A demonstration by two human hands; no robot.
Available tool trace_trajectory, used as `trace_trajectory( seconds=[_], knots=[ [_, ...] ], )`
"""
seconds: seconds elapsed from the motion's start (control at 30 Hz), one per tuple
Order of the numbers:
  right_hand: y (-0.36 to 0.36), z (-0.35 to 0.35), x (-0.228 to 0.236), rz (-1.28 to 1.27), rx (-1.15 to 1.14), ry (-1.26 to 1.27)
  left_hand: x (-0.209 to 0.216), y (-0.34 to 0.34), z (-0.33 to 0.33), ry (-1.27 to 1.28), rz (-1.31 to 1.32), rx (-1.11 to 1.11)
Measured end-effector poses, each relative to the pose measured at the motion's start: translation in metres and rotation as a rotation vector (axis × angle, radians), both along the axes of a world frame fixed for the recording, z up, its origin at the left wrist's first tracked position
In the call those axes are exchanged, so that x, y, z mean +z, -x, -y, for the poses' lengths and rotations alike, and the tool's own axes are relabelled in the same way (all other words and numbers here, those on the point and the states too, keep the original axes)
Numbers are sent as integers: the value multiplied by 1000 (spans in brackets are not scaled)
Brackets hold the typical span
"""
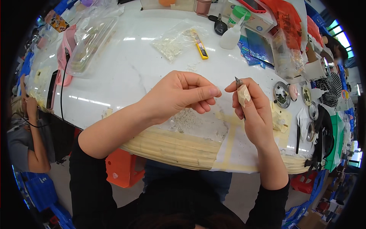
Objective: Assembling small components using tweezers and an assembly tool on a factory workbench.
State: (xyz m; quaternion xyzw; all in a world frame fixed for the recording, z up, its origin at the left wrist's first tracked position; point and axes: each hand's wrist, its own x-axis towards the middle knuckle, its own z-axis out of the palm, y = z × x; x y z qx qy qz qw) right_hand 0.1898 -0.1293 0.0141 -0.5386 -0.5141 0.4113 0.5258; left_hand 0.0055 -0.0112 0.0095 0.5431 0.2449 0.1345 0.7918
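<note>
My left hand (187, 93) is held above the table with thumb and index fingertip pressed together. Anything pinched there is too small to make out. To its right, my right hand (253, 107) is closed around a small tool with a dark pointed metal blade (238, 81), which sticks up past the fingers. Creased beige tape (244, 95) covers the tip of the right thumb. A small gap separates the two hands. Below them, white crumbs (185, 119) are scattered on the table (126, 82).
Farther back lie a plastic bag of pale bits (167, 47) and a yellow box (200, 45). A white squeeze bottle (230, 37) stands behind. Round metal tins (281, 94) sit at right; a clear plastic box (93, 45) lies at left. A co-worker's arm (33, 133) shows far left.
</note>
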Motion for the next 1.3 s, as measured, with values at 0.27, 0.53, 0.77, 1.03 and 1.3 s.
trace_trajectory(
  seconds=[0.27,0.53,0.77,1.03,1.3],
  knots=[
    [0,1,1,75,7,12,1,-2,3,222,40,117],
    [2,0,-7,337,-62,-174,-5,0,0,294,100,66],
    [4,0,-6,430,-88,-199,-9,3,2,337,147,39],
    [4,-1,-6,458,-98,-238,-3,1,5,312,82,78],
    [4,-1,-7,455,-104,-254,-5,2,5,332,115,75]
  ],
)
